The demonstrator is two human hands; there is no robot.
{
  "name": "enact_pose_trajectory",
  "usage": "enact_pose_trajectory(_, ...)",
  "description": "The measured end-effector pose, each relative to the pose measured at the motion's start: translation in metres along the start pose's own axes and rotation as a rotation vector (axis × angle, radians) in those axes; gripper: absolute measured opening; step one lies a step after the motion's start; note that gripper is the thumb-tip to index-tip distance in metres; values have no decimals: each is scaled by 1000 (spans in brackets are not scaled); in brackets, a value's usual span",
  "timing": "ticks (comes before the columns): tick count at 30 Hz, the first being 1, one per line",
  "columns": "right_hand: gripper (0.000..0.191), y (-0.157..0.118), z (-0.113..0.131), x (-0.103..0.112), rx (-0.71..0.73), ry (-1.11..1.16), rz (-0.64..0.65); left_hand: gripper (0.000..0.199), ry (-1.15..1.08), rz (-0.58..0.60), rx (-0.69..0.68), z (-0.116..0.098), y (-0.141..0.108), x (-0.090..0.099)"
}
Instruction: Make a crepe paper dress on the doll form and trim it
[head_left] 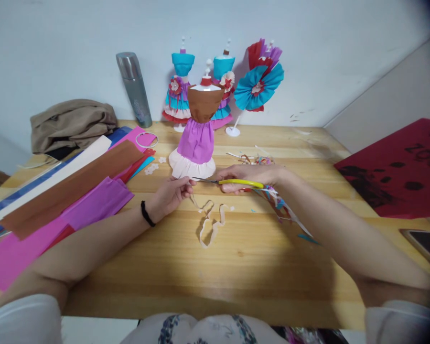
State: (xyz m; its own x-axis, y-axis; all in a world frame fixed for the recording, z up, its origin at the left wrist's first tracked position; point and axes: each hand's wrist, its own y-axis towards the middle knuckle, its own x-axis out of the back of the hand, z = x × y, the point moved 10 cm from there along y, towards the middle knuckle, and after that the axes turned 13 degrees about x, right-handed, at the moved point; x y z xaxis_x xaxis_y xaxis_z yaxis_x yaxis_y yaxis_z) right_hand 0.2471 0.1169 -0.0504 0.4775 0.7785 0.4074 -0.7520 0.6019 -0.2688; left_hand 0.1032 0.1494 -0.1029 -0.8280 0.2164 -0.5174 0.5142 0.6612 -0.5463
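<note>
My right hand (232, 177) holds a pair of scissors with yellow handles (241, 182), the blades pointing left toward my left hand (177, 193). The fingers of my left hand are pinched at the lower hem of a paper dress (198, 138) on a small white dress form; what exactly they grip is too small to make out. This dress has a brown top, a purple skirt and a pale ruffle at the bottom. Below my left fingers, a thin cream paper strip (210, 229) lies curled on the table.
Three more dressed forms, one a blue-topped dress (182, 64), stand along the wall. Colored paper sheets (75, 186) are piled at left, by a flask (134, 91) and brown cloth (73, 122). Paper scraps (281, 205) lie near my right wrist; a red board (397, 167) and phone (426, 246) are right.
</note>
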Motion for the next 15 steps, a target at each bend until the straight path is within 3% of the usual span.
enact_pose_trajectory(15, 44, 3, 7, -4, 125, -37, -35, 21, 0, 12, 5, 0, 0, -1)
